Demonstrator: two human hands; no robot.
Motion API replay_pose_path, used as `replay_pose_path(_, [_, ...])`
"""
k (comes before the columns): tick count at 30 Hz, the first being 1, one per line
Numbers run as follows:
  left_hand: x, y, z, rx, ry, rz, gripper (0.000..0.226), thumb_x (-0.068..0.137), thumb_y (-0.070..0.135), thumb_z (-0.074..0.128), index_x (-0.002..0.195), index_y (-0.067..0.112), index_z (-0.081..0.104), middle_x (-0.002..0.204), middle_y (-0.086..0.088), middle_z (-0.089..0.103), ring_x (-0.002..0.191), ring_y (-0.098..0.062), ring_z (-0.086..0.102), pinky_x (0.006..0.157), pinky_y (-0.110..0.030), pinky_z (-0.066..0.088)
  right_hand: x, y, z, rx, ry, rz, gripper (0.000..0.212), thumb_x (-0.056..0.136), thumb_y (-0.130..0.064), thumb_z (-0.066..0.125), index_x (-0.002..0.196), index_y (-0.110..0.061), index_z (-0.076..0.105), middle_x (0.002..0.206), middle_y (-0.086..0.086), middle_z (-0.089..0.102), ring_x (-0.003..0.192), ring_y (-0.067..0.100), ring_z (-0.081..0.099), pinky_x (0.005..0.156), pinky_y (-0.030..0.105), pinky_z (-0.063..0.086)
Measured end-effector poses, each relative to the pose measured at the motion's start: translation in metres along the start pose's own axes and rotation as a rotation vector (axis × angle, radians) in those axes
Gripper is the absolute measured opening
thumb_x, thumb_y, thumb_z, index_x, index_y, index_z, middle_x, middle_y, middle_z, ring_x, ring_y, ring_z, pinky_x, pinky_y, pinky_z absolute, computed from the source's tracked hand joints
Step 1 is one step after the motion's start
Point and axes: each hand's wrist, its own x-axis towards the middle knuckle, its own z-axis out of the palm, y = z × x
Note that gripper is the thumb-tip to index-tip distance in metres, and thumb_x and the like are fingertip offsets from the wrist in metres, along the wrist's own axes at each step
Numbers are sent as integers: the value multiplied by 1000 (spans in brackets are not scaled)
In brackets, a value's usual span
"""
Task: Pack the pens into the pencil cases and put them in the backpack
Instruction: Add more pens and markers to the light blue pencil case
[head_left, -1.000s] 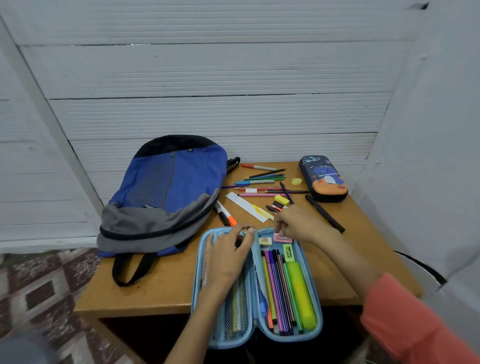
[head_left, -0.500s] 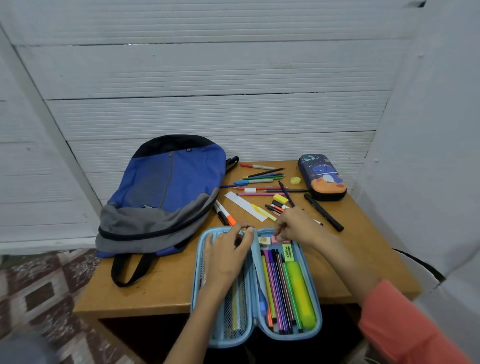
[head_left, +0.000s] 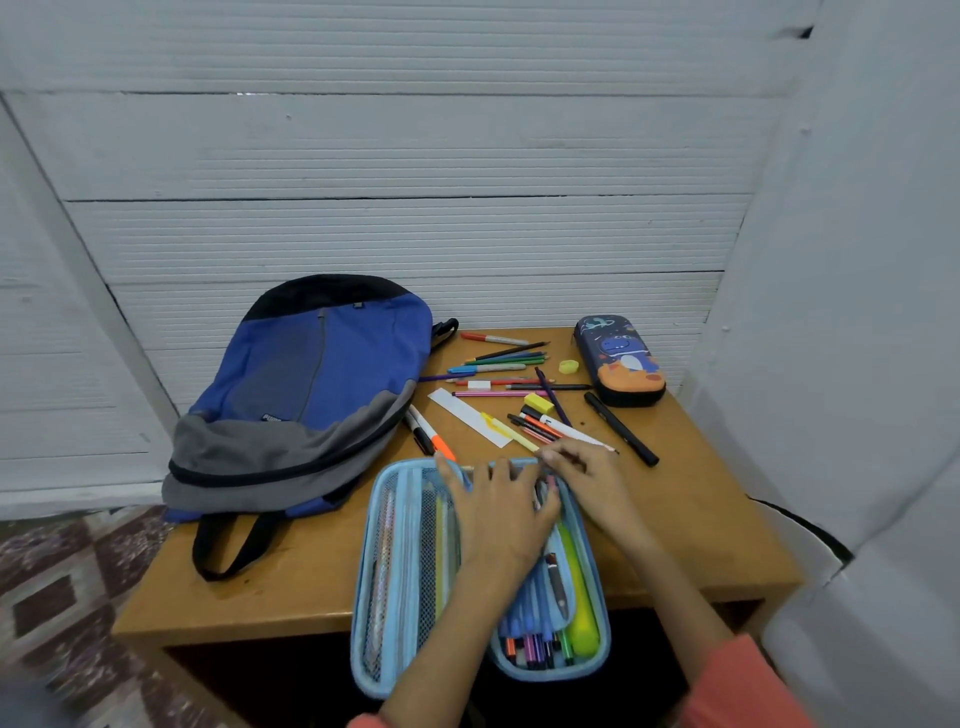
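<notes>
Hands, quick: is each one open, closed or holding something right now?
Left hand: open, fingers flat on the pencil case.
Right hand: fingers curled at the case's far edge; cannot tell whether they hold anything.

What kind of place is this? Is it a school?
Probably a homework corner at home, though I can't be sure: a small wooden table pushed against white panelled walls, a patterned floor, and a backpack with loose pens beside it.

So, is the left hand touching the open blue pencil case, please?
Touching. The head view shows the left hand lying flat across the open blue pencil case.
</notes>
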Motion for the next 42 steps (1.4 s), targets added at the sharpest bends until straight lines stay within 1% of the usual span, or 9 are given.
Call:
replay_pose_path(2, [-2,5,5,56,-1,-8,47,85,58,31,93,36,71,85,3,64,91,-23,64,106,-74,9,-3,1,1,18,14,9,14,94,-11,59,95,-18,72,89,-7,71,85,-5,63,72,7,45])
replay_pose_path(6, [-6,0,2,58,4,18,56,88,64,27,115,31,64,100,3,66,104,-22,63,108,-72,3,-4,5,3,50,21,-1,12,92,-14,62,94,-19,72,90,-7,71,86,2,65,77,17,50])
replay_pose_path(10, [-5,-16,-9,-36,-117,41,41,99,53,31,125,29,51,126,8,58,127,-16,46,112,-65,-11,-7,6,3,115,-5,-14,17,84,-12,73,89,-28,72,89,-7,71,85,9,67,79,26,55])
replay_pose_path(16, [-3,-29,-11,-130,-219,94,38,100,46,37,135,33,46,138,10,50,135,-14,36,113,-65,-5,-9,9,5,34,16,-80,22,78,-13,78,78,-35,72,89,-11,70,87,7,64,78,31,54])
replay_pose_path(21, [-2,-35,-15,-178,-256,96,37,100,45,41,136,36,46,141,12,49,138,-13,33,111,-67,-6,-10,11,5,-37,-19,-77,5,82,-19,74,85,-23,77,93,-13,67,90,4,62,81,33,54])
replay_pose_path(31, [-4,-27,-13,-120,-199,71,34,100,45,41,130,34,52,138,12,51,136,-13,35,112,-68,-3,-9,12,7,-81,-27,-59,5,83,-17,73,82,-22,75,95,-11,63,90,4,60,80,25,50])
replay_pose_path(35, [-4,-26,-9,-84,-181,68,36,101,46,39,131,33,51,137,11,51,135,-14,36,113,-67,0,-9,12,7,-110,-28,-72,10,83,-17,73,77,-25,72,93,-10,64,88,6,60,78,29,52])
replay_pose_path(39, [-1,-34,-9,-261,-191,50,34,99,48,43,129,33,55,134,11,55,131,-13,41,116,-61,2,-9,11,7,-141,-24,-89,8,84,-19,71,78,-24,70,91,-8,64,85,6,61,76,30,52])
replay_pose_path(42, [1,-49,-14,-612,-156,22,30,98,39,51,125,29,60,122,11,62,120,-12,53,113,-48,28,-11,10,8,-156,-23,-107,9,86,-22,69,81,-29,68,91,-8,65,84,4,60,74,27,52])
